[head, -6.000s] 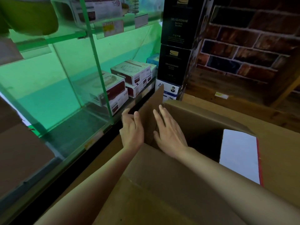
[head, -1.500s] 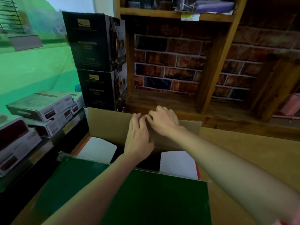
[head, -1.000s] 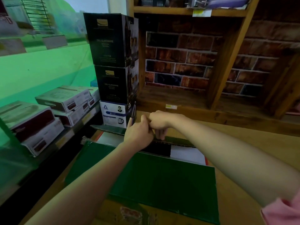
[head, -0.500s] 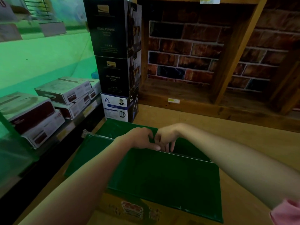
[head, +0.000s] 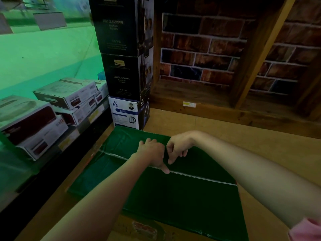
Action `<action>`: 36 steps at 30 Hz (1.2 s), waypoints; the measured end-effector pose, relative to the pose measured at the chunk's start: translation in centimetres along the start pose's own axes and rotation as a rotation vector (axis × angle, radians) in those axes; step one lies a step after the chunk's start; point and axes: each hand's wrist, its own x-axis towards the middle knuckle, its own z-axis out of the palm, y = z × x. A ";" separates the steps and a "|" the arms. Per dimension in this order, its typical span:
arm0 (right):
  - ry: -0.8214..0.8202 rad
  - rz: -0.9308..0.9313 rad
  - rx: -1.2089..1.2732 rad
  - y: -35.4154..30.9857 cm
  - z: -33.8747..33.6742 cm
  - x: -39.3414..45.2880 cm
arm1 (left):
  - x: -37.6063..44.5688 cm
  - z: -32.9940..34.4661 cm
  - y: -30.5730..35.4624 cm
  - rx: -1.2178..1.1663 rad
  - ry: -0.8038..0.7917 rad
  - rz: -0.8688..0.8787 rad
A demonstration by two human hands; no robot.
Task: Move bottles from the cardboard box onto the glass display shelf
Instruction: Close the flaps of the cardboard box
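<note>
The cardboard box (head: 182, 193) lies in front of me with its two green top flaps folded down, meeting at a pale seam. No bottles show; the flaps hide the inside. My left hand (head: 151, 152) rests flat on the far flap, thumb reaching down to the seam. My right hand (head: 178, 145) hovers just beside it with loosely curled fingers, fingertips touching the far flap near the seam and holding nothing. The glass display shelf (head: 10, 173) runs along the left.
White-and-red product boxes (head: 69, 94) sit on the glass shelf. Black glassware boxes (head: 123, 49) are stacked on a kettle box (head: 126, 112) just beyond the cardboard box. A wooden shelf (head: 199, 94) with a brick back stands ahead, and tan floor (head: 260, 145) lies to the right.
The far flap, upright 1.5 s ago, has been folded down onto the box. Both hands gripped its edge half a second ago; now they rest on the shut top.
</note>
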 end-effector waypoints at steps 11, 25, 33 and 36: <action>0.106 0.013 -0.499 -2.5 1.8 0.2 | -0.6 0.3 0.5 0.027 0.027 -0.084; 0.234 0.068 -0.323 -0.6 2.1 -0.7 | -3.0 -0.5 0.3 -0.013 0.031 -0.085; 0.253 0.073 -0.307 -0.7 2.6 -0.5 | -4.9 -1.0 0.5 0.137 -0.177 0.124; 0.254 0.081 -0.326 -0.8 2.4 -0.7 | -5.9 0.2 0.5 0.200 -0.226 0.132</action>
